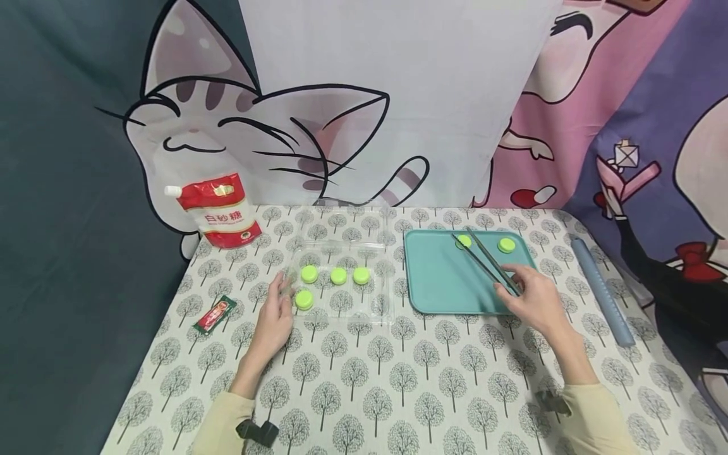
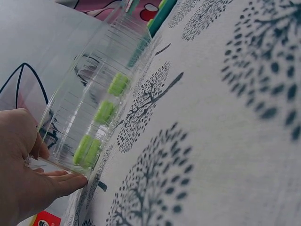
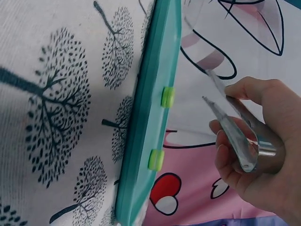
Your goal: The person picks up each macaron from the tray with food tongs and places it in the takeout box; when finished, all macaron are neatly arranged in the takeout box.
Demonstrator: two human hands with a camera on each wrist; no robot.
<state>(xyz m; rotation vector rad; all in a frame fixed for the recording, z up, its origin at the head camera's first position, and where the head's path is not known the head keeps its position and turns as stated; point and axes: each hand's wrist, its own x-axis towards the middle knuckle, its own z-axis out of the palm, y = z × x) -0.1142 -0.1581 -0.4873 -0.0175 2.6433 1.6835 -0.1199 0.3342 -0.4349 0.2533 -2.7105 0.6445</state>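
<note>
In the head view my left hand [image 1: 275, 319] grips the left side of a clear plastic box [image 1: 342, 318], which stands with its lid [image 1: 344, 235] folded back. The left wrist view shows the thumb and fingers around the box's end wall. Several bright green round pieces [image 1: 338, 276] lie inside, most of them in the back row. My right hand [image 1: 534, 297] holds metal tongs [image 1: 492, 260] over a teal tray [image 1: 435, 287]. The tong arms are spread, with nothing between their tips. Two more green round pieces, one [image 1: 464, 241] near the tong tips and another [image 1: 506, 244] farther right, sit on the tray.
A red and white sugar pouch [image 1: 224, 215] stands at the back left. Nearer on that side lies a small red and green packet [image 1: 215, 315]. A blue-grey rod [image 1: 603, 294] lies along the table's right side. Printed cloth hangs behind the tree-patterned tablecloth [image 1: 375, 379].
</note>
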